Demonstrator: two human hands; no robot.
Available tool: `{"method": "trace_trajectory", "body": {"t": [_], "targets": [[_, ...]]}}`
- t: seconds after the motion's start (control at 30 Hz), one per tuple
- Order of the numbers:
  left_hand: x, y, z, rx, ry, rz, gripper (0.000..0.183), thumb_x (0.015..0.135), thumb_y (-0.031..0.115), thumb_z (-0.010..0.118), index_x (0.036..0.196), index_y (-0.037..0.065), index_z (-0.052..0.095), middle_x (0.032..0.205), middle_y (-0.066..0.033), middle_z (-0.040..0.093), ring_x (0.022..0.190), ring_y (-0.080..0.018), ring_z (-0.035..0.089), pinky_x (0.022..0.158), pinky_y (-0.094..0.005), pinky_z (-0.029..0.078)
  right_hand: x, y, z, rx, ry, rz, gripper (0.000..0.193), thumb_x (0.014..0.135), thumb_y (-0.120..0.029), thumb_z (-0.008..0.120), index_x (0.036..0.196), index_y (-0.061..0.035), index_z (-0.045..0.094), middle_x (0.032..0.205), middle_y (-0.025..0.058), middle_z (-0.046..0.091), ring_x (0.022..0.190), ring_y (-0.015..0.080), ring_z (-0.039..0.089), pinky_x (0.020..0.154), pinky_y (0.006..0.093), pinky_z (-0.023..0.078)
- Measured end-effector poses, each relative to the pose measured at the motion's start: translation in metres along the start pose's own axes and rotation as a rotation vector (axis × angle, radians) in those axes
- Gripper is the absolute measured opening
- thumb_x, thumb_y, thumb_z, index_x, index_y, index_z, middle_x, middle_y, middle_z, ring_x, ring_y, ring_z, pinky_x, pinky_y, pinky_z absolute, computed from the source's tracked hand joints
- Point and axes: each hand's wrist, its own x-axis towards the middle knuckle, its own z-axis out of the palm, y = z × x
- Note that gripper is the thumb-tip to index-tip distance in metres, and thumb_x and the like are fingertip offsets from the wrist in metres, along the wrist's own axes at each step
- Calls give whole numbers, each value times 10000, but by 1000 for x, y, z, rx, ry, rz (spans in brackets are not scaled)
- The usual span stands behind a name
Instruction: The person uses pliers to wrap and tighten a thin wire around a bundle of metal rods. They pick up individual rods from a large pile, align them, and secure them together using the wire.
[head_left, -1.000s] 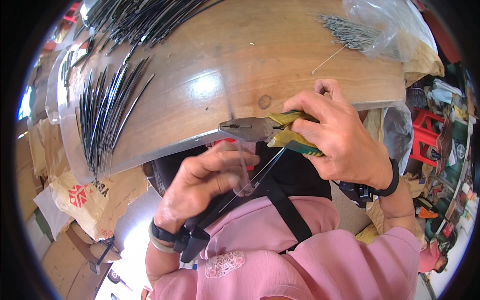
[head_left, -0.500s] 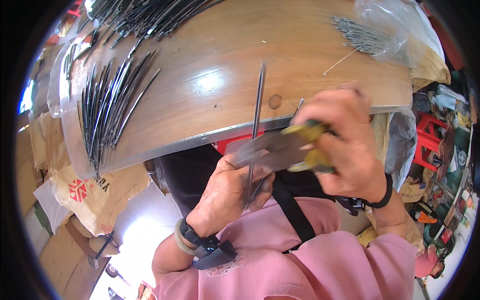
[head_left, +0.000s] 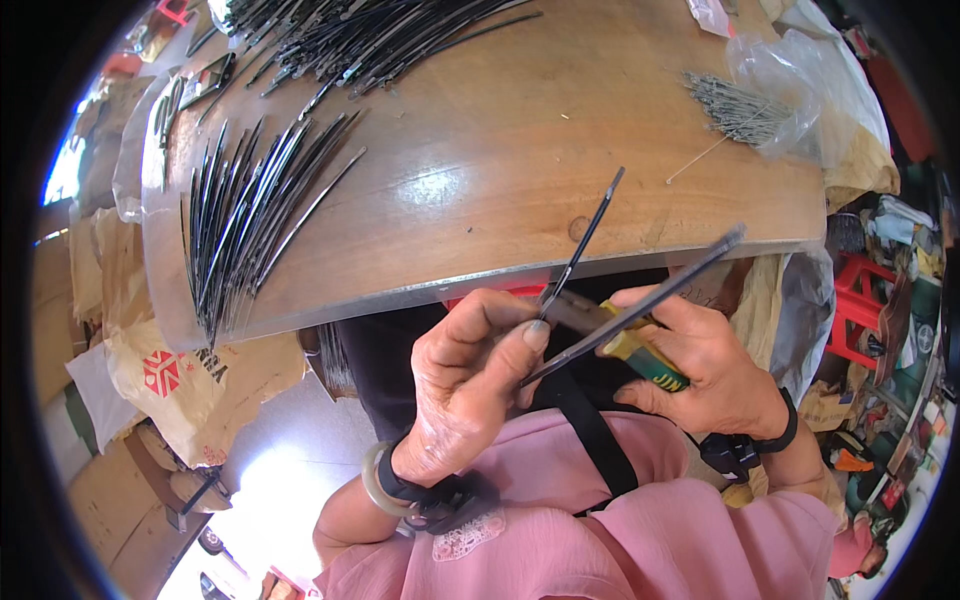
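Observation:
My left hand (head_left: 462,372) is closed, pinching thin black strips between thumb and fingers. One length of black strip (head_left: 592,222) rises from the fingertips toward the tabletop. A second, wider-looking length of strip (head_left: 665,290) slants up to the right, passing in front of the pliers; whether the two lengths join is hidden in the hand. My right hand (head_left: 722,372) is wrapped round pliers with yellow and green handles (head_left: 648,362). Their dark jaws point left and meet the strip beside my left thumb; I cannot tell whether they are closed on it.
On the wooden table (head_left: 480,190), a fan of black strips (head_left: 260,215) lies at the left and a larger pile (head_left: 370,40) at the back. Thin grey metal pins (head_left: 735,105) lie by a clear plastic bag (head_left: 800,85) at the back right. A red stool (head_left: 862,310) stands at the right.
The pliers have come down and left, their jaws now at my left fingertips. The strips have tilted over to the right. The view has shifted slightly.

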Motion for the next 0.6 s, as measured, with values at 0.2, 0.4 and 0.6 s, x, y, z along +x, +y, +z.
{"method": "trace_trajectory", "body": {"t": [0.2,0.4,0.6], "targets": [[1,-9,-9,20,103,-29,51,945,25,556,931,-14,586,692,-35,587,498,-61,474,445,-205,348,10,6,19,-164,5,-160,253,715,-118,712,870,26,572,907,165,532,790,326,605,653,396,520],[23,16,-15,137,195,145,103,928,110,586,886,29,540,565,-33,492,399,-94,388,385,-217,283,47,3,6,-161,16,-244,293,745,-174,734,862,51,587,899,169,539,788,313,610,621,368,518],[11,32,-45,245,302,185,121,924,80,572,852,-17,563,629,-48,550,413,-73,432,386,-210,293,37,10,-32,-326,121,-228,310,788,-209,729,956,31,629,1065,191,591,879,326,636,728,404,540]]}}
